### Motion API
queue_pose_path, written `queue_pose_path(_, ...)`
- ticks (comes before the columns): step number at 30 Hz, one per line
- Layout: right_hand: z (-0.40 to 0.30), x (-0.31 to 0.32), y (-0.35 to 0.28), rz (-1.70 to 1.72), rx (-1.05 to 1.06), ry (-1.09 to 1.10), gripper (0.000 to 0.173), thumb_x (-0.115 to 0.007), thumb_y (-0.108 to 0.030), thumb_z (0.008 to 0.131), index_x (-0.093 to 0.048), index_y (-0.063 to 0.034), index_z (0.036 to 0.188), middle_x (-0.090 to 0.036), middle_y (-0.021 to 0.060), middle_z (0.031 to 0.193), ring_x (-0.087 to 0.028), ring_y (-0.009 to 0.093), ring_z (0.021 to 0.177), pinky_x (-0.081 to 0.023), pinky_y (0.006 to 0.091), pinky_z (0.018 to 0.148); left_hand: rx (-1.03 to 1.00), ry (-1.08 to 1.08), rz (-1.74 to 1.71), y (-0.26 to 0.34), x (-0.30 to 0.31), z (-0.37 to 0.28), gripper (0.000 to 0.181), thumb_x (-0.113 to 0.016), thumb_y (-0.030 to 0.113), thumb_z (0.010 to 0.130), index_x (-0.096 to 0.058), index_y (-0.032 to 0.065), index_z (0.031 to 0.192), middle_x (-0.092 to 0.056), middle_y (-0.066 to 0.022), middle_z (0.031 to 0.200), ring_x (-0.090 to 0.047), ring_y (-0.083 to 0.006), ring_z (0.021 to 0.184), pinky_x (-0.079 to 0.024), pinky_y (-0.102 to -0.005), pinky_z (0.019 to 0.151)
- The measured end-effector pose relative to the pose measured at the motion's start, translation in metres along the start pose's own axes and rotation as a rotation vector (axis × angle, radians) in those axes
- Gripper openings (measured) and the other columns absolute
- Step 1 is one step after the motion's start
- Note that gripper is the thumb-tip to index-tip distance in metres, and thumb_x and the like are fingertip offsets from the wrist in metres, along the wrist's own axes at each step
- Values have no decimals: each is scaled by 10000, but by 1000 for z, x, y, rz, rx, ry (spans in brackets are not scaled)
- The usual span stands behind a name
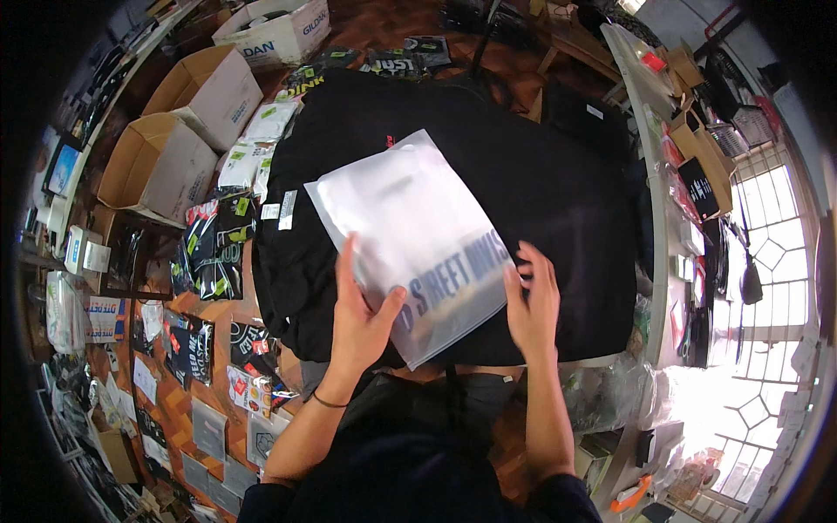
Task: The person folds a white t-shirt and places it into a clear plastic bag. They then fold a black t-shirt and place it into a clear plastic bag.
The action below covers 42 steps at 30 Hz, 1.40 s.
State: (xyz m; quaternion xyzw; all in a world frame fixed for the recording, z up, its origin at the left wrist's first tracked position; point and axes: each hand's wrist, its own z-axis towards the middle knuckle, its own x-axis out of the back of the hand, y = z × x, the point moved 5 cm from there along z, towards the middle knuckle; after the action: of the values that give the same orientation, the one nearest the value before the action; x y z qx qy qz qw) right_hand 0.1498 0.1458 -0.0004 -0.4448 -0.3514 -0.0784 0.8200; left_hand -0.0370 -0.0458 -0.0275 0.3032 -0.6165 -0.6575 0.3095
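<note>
A frosted plastic bag (418,242) with a folded white garment inside, dark lettering showing through, lies tilted over a spread of black fabric (556,196). My left hand (366,314) is at the bag's lower left edge, thumb on top and fingers spread along the side. At the right edge, my right hand (531,294) touches the bag's corner with bent fingers; whether it pinches the plastic is unclear. White tags (286,210) lie on the fabric left of the bag.
Open cardboard boxes (157,167) and bagged shirts (219,229) stand or lie to the left. More packets (209,428) cover the patterned floor at the lower left. A long shelf (657,196) with boxes runs along the right, near a barred window (771,242). An orange-handled tool (631,495) rests at the lower right.
</note>
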Motion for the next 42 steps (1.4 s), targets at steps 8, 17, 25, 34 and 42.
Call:
queue_pose_path(8,2,-21,23,134,-227,-627,308,-744,-246,919,-692,47,996,-677,166,778,-640,188,682,-497,375,657,317,-358,-8,5,23,-24,361,-719,52,957,-708,31,1317,-708,50,928,-570,-34,769,-489,-227,667)
queue_pose_path(17,-68,4,-11,706,-395,-297,220,-678,14,965,-567,30,1154,-669,31,1001,-623,52,890,-487,221,771,129,-306,253,32,28,-20,368,-645,-80,905,-776,74,1213,-682,11,847,-507,-29,715,-440,-223,632)
queue_pose_path(25,9,120,-107,468,193,317,302,-757,-195,964,-616,25,1114,-626,78,1107,-583,109,949,-460,255,832,-553,-278,63,218,5,34,308,-615,-85,948,-725,-33,1232,-738,-134,1211,-690,-137,1028,-535,-253,894)
queue_pose_path(34,39,91,-48,388,-115,260,236,-707,-102,983,-640,27,1169,-681,50,887,-593,81,747,-479,247,684,-361,-294,39,138,-51,81,315,-651,22,993,-673,12,1307,-651,-8,1023,-586,-53,882,-500,-227,811)
queue_pose_path(42,-61,83,26,-99,-281,-56,328,-762,-102,907,-696,21,1204,-763,187,877,-743,253,694,-578,353,666,-181,-387,815,66,25,35,267,-746,76,925,-720,35,1188,-736,-134,791,-727,-231,623,-551,-317,576)
